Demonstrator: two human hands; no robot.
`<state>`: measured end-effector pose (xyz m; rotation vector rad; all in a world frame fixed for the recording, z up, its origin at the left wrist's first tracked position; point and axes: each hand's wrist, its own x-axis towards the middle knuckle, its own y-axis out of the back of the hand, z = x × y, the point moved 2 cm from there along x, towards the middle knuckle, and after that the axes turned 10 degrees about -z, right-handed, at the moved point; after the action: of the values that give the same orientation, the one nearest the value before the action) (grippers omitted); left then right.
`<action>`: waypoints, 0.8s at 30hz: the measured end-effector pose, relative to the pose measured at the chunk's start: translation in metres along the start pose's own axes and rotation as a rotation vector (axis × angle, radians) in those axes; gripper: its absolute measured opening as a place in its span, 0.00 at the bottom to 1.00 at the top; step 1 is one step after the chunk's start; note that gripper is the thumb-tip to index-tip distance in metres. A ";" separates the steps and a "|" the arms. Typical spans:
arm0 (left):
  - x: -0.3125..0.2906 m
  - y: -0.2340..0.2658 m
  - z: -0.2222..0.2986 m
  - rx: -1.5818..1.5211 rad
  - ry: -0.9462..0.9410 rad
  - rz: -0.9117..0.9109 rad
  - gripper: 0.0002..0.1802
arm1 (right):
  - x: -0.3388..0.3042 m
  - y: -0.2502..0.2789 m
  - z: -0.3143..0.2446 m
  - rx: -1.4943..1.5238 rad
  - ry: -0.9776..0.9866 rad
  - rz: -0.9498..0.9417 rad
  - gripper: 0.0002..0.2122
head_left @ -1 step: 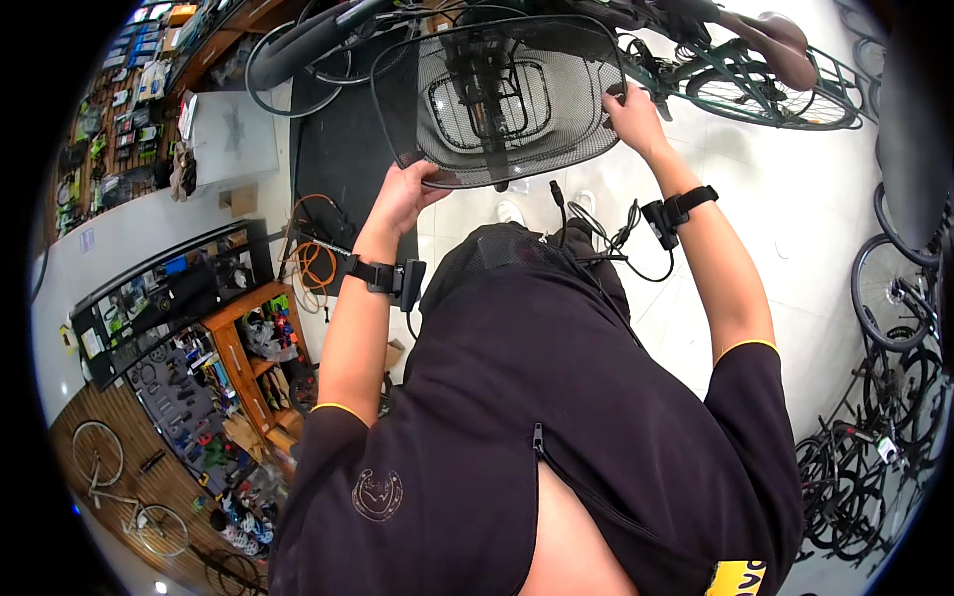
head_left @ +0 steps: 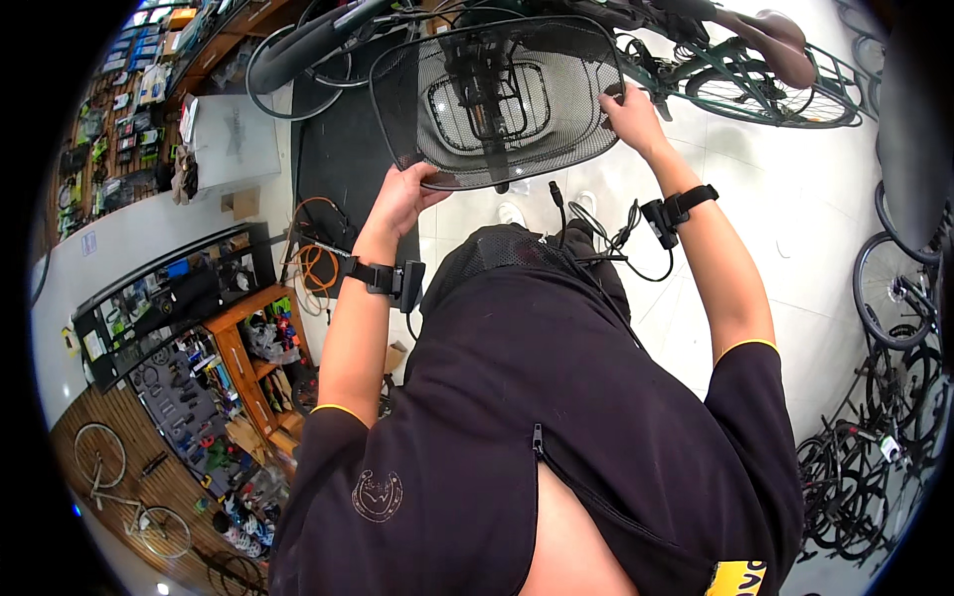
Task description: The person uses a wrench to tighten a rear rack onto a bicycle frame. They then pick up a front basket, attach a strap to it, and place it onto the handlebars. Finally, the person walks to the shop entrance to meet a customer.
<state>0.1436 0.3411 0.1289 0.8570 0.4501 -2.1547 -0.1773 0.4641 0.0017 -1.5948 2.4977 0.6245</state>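
Both hands grip a black mesh bike basket (head_left: 497,99) held up in front: left hand (head_left: 402,199) closed on its near rim, right hand (head_left: 631,114) on the far right rim. The basket sits over a bracket, seemingly not yet fixed. Behind it a green bike (head_left: 735,70). White tile floor (head_left: 795,219), workshop with tool shelves (head_left: 248,368) to the left, wheels (head_left: 894,288) to the right.

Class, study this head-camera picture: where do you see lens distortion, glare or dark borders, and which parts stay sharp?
In the head view, fisheye bending curves the workbench and wall at the left; black corners frame the round image; the white floor glares brightly; the mesh bicycle basket, with the left hand and right hand at its rim, is sharp, while the rim bicycles look smeared.
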 end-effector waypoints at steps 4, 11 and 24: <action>0.001 0.001 0.007 -0.033 0.024 -0.005 0.10 | 0.000 0.006 0.002 0.140 -0.011 -0.064 0.17; 0.001 0.019 0.008 0.060 0.034 0.091 0.16 | -0.022 0.003 -0.002 0.346 -0.039 -0.087 0.23; -0.005 0.004 0.029 0.415 -0.039 0.247 0.15 | -0.030 0.003 0.002 0.327 0.162 -0.085 0.23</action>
<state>0.1364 0.3249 0.1526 1.0319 -0.1272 -2.0562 -0.1667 0.4910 0.0102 -1.6675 2.4620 0.0704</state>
